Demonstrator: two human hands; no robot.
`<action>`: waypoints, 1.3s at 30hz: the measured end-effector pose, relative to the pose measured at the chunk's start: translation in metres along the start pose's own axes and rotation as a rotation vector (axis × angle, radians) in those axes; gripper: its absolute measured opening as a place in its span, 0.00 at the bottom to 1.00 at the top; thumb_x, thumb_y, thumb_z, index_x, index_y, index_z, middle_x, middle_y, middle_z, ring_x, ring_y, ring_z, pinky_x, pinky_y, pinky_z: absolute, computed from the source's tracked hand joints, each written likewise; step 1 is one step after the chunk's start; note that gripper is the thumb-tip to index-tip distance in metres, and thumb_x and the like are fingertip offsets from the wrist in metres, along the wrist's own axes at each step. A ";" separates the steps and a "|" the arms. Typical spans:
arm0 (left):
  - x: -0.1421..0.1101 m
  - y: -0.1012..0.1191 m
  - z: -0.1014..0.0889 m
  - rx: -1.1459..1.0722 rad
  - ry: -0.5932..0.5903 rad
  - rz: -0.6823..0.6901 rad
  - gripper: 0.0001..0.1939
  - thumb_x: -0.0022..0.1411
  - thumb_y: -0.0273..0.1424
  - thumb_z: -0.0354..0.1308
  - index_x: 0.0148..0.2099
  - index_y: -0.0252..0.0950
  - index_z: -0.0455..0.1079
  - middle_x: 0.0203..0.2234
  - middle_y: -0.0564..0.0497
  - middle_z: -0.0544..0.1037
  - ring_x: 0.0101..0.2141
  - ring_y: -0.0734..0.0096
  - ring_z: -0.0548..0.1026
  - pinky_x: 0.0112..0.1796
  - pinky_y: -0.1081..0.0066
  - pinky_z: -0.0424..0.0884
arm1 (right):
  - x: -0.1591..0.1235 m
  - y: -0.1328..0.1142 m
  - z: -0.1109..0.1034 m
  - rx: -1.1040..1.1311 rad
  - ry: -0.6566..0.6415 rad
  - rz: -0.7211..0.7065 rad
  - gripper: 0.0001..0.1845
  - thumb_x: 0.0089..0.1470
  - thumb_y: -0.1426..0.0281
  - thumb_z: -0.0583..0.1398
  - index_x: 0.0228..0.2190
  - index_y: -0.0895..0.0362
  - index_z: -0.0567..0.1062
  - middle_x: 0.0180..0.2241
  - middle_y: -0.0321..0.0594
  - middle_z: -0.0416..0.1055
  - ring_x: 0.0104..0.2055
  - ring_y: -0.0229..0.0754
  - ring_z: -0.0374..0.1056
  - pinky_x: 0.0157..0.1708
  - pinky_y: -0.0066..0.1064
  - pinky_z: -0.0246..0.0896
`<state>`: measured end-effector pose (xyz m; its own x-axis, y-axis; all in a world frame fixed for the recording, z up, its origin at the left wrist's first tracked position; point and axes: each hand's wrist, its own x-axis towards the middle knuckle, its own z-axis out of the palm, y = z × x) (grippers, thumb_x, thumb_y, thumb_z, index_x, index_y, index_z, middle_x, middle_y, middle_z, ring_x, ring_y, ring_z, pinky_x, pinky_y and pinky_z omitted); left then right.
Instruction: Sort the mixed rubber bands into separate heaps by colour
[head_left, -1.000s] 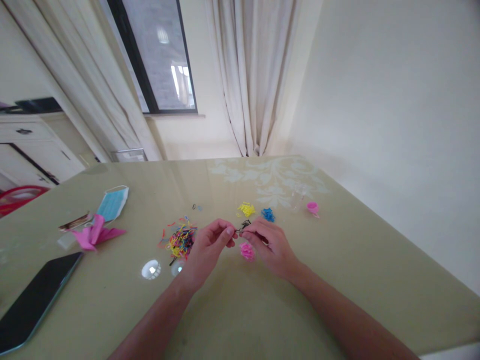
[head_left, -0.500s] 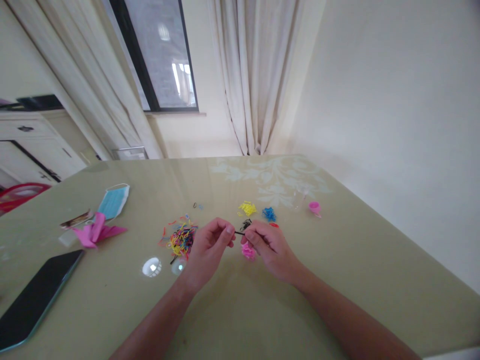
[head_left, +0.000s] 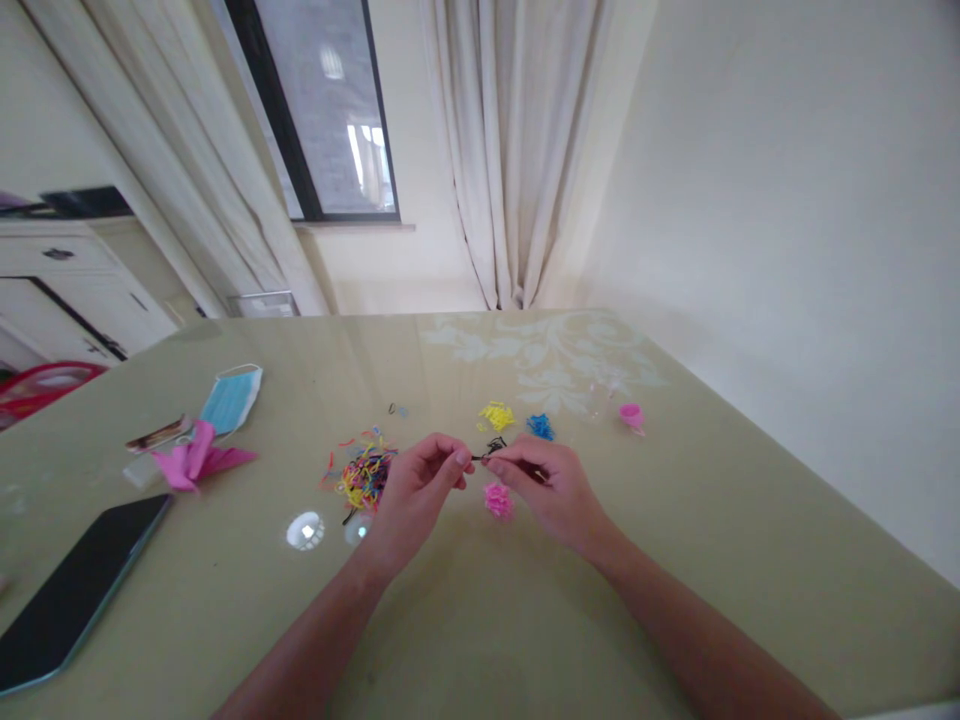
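The small black band (head_left: 478,458) was pinched between the fingertips of my left hand (head_left: 429,482) and right hand (head_left: 541,488), just above the pink pile (head_left: 498,501) on the table (head_left: 465,620).

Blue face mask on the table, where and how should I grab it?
I'd pinch the blue face mask by its far right corner, coming in low from the right: it lies flat, that edge sits exposed, and the pink folded paper crowds its near end.
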<state>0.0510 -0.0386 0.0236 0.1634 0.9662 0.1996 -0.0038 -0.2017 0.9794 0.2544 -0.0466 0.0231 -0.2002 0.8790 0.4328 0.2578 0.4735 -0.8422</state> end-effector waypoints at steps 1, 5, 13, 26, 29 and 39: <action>0.000 0.000 0.000 -0.001 -0.001 -0.007 0.22 0.63 0.52 0.68 0.35 0.37 0.77 0.28 0.51 0.80 0.28 0.71 0.75 0.32 0.72 0.73 | 0.001 0.001 -0.001 0.001 0.014 -0.003 0.13 0.65 0.59 0.67 0.34 0.53 0.87 0.26 0.38 0.75 0.27 0.40 0.66 0.27 0.32 0.57; 0.001 -0.002 0.001 0.016 -0.002 -0.020 0.20 0.63 0.50 0.68 0.37 0.36 0.78 0.29 0.50 0.82 0.28 0.71 0.75 0.32 0.72 0.74 | 0.002 0.004 -0.002 0.005 0.072 -0.011 0.07 0.62 0.63 0.70 0.34 0.52 0.88 0.27 0.38 0.77 0.27 0.40 0.66 0.27 0.32 0.57; 0.007 -0.016 -0.008 0.383 0.081 0.011 0.15 0.71 0.44 0.58 0.39 0.38 0.76 0.31 0.49 0.83 0.31 0.64 0.78 0.35 0.67 0.73 | 0.009 0.015 -0.018 -0.118 0.119 -0.023 0.04 0.60 0.65 0.71 0.36 0.51 0.89 0.31 0.39 0.78 0.27 0.39 0.66 0.27 0.32 0.60; 0.012 -0.026 -0.051 1.645 0.012 -0.158 0.16 0.75 0.31 0.49 0.49 0.34 0.78 0.50 0.36 0.80 0.53 0.43 0.77 0.52 0.50 0.70 | 0.011 0.057 -0.015 -0.636 -0.044 0.041 0.10 0.66 0.74 0.65 0.43 0.52 0.88 0.38 0.42 0.79 0.31 0.41 0.72 0.37 0.34 0.67; 0.015 -0.027 -0.052 1.641 -0.003 -0.158 0.18 0.73 0.25 0.46 0.48 0.34 0.78 0.48 0.37 0.80 0.51 0.46 0.78 0.51 0.53 0.70 | 0.011 0.059 -0.014 -0.662 -0.058 0.043 0.11 0.67 0.74 0.64 0.44 0.53 0.87 0.39 0.43 0.79 0.36 0.44 0.75 0.39 0.35 0.67; 0.019 -0.034 -0.061 1.614 0.037 -0.149 0.15 0.71 0.24 0.49 0.46 0.32 0.78 0.45 0.37 0.80 0.49 0.47 0.79 0.48 0.55 0.73 | 0.012 0.056 -0.020 -0.637 0.039 0.016 0.11 0.67 0.73 0.63 0.45 0.56 0.87 0.39 0.42 0.78 0.31 0.41 0.71 0.37 0.35 0.66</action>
<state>-0.0058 -0.0031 -0.0045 0.0450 0.9898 0.1349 0.9978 -0.0379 -0.0551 0.2857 -0.0083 -0.0121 -0.1605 0.8818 0.4434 0.7742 0.3911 -0.4976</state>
